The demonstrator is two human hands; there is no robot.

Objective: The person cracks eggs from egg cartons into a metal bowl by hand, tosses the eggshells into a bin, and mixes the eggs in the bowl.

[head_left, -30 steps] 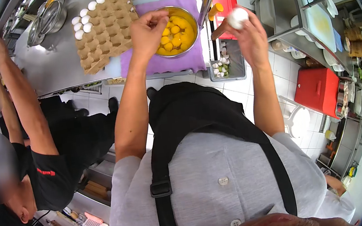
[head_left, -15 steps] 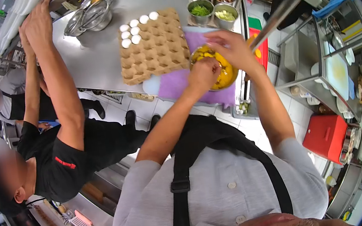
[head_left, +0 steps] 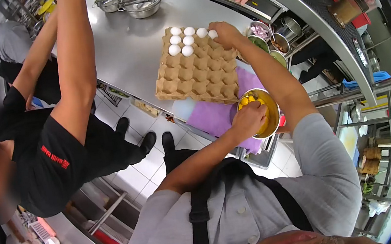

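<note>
My right hand [head_left: 225, 34] reaches to the far right corner of the cardboard egg tray [head_left: 190, 81], its fingers closed around a white egg [head_left: 213, 34] there. Several more white eggs [head_left: 187, 51] sit in the tray's far rows; its nearer cups hold none. Over a metal bowl [head_left: 277, 119] my left hand [head_left: 249, 121] is closed, fingers curled downward; whatever it may hold is hidden. Yellow yolks [head_left: 250, 99] and liquid egg lie in that bowl. A purple cloth [head_left: 209, 118] is spread under and beside it.
Metal bowls [head_left: 143, 12] with a whisk-like tool stand at the back of the steel table [head_left: 123, 52]. Small containers of chopped onion [head_left: 259, 30] and greens sit right of the tray. A co-worker in black [head_left: 70, 137] stands left, arms raised. A shelf post [head_left: 358, 92] runs at the right.
My right hand has moved from above the bowl to an egg at the tray's far corner. My left hand stays over the bowl. The camera view has shifted.
</note>
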